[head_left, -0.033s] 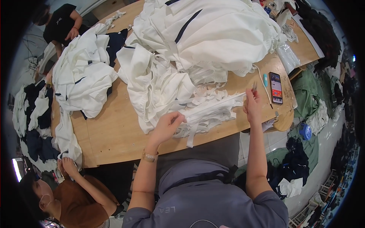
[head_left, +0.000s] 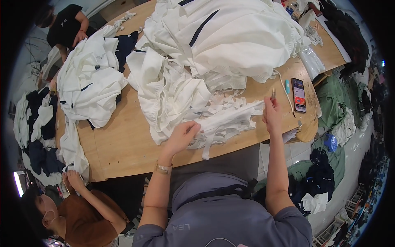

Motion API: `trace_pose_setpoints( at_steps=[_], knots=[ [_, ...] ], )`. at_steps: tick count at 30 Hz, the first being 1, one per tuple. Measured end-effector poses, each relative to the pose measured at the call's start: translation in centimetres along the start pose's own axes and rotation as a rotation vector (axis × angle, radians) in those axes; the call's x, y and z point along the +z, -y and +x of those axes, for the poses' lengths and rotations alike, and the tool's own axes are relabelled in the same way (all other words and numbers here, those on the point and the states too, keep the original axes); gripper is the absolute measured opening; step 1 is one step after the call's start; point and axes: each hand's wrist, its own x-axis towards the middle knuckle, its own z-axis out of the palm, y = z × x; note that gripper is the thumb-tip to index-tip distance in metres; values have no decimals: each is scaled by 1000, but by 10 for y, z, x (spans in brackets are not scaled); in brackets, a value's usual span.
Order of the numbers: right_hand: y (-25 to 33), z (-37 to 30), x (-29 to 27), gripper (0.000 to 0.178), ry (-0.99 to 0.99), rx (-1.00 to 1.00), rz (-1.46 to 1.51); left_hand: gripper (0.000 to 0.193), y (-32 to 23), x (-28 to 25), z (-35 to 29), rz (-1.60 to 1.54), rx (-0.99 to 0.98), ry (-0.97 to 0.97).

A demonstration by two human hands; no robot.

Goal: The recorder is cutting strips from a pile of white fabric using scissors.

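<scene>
A white fabric strip point(head_left: 234, 115) is stretched between my two hands above the near side of the table. My left hand point(head_left: 182, 136) is closed on its left end, thumb against fingers. My right hand point(head_left: 273, 116) is closed at the other end, and a small metal tool like thread snips point(head_left: 273, 94) sticks up out of the same fist. Its lower part is hidden by my fingers. Beneath the stretched strip lies a loose pile of white strips point(head_left: 222, 138), one of them hanging toward the table edge. A gathered white garment point(head_left: 164, 90) sits just beyond my left hand.
A large heap of white garments point(head_left: 247, 37) covers the far table. To the right lie a phone point(head_left: 298, 95) and a turquoise-handled tool point(head_left: 287, 86). One person point(head_left: 88, 210) handles white cloth at lower left; another person point(head_left: 68, 26) stands at far left.
My right hand and the metal tool in it have shifted very slightly, the tool's tip tilting a little to the left. My left hand stays almost in place.
</scene>
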Motion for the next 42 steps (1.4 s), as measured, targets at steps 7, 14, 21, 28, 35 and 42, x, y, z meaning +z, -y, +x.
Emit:
trace_pose_setpoints(
  at_steps=[7, 14, 21, 28, 35, 42],
  knots=[
    [-23, 5, -12, 28, 37, -56, -404, 36, 12, -15, 3, -198, -228, 36],
    [-24, 8, -22, 25, 23, -62, -368, 35, -12, -41, -12, -116, -276, -62],
    [-20, 2, -22, 27, 15, -25, -360, 31, -49, -45, -21, 543, -175, -260],
    [-19, 0, -20, 25, 3, -7, -300, 18, -38, 0, 14, 514, 155, -259],
    [13, -15, -16, 18, 94, 23, 55, 17, -9, 49, 48, 611, 459, -248],
    [25, -9, -29, 12, 69, 0, 310, 19, -19, 26, 40, 117, 185, -102]
  ],
)
